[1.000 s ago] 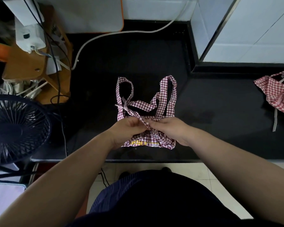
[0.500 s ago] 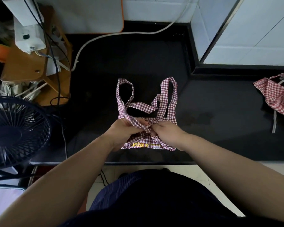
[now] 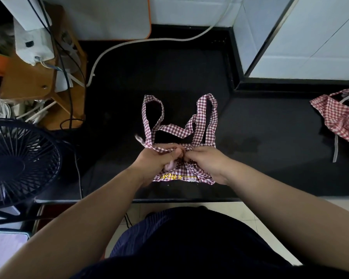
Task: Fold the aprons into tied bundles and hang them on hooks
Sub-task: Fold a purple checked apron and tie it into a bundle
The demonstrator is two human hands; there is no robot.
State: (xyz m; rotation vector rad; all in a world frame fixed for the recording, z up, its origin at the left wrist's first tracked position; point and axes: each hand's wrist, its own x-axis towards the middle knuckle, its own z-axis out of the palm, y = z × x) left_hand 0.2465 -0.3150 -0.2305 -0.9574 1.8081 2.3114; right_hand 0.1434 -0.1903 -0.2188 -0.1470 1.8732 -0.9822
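So the folded apron (image 3: 189,176), red-and-white check, sits on the black bench (image 3: 169,67) close to its front edge, with two strap loops (image 3: 207,115) lying out behind it. Both hands are on top, knuckles almost touching. The left hand (image 3: 153,164) has its fingers curled tight round a strap (image 3: 159,150). The right hand (image 3: 208,164) has its fingers pinching the folded apron at the middle. A second apron (image 3: 340,117) lies crumpled far right, and a fan (image 3: 18,164) stands on the left.

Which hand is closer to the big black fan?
Left. The left hand holds the apron strap on the fan's side; the right hand pinches the strap farther away, beyond the left hand.
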